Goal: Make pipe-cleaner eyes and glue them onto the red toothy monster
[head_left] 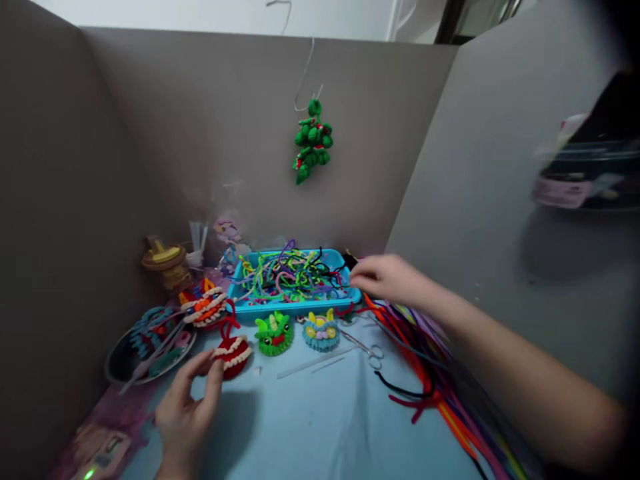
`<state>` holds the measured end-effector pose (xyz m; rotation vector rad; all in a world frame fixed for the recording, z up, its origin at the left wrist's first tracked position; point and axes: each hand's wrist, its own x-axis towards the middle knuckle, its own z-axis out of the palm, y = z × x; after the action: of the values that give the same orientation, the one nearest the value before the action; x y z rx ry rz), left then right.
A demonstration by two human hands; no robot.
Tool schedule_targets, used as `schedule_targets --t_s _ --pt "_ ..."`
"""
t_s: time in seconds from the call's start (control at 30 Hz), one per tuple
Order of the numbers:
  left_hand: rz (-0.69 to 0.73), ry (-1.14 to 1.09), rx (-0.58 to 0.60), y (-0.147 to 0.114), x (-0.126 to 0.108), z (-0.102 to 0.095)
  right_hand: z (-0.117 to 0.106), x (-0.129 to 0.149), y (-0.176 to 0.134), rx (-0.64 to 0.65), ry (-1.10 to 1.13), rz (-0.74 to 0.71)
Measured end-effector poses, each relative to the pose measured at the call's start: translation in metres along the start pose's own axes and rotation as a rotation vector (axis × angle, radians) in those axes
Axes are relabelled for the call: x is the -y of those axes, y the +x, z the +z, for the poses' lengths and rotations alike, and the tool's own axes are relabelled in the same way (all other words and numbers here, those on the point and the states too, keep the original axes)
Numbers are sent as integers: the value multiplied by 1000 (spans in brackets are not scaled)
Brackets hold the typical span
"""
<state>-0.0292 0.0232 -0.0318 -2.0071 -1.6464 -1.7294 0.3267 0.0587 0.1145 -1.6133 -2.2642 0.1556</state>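
Note:
My left hand [187, 407] pinches the left edge of a red pipe-cleaner ornament [239, 365] between thumb and finger. Two cream twisted strips cross its front, and red stems stick up from its top. My right hand [383, 277] is at the right end of a blue tray [290, 309], its fingertips drawn together; what they hold, if anything, I cannot make out. Loose pipe-cleaner pieces [293, 277] of many colours fill that tray. In front of it sit a green horned pipe-cleaner face [274, 335] and a light-blue one with yellow ears [321, 331].
Small scissors [370, 350] and thin clear sticks [313, 363] lie on the blue cloth. Long pipe cleaners [415, 353] run under my right forearm. At left are an orange ornament [205, 305] and a bowl [117, 363]. A green ornament [314, 143] hangs on the back wall.

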Motion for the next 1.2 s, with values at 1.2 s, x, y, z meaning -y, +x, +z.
schedule_targets --t_s 1.2 --pt "267 -51 563 -7 -13 20 3 -89 -50 253 -166 441"
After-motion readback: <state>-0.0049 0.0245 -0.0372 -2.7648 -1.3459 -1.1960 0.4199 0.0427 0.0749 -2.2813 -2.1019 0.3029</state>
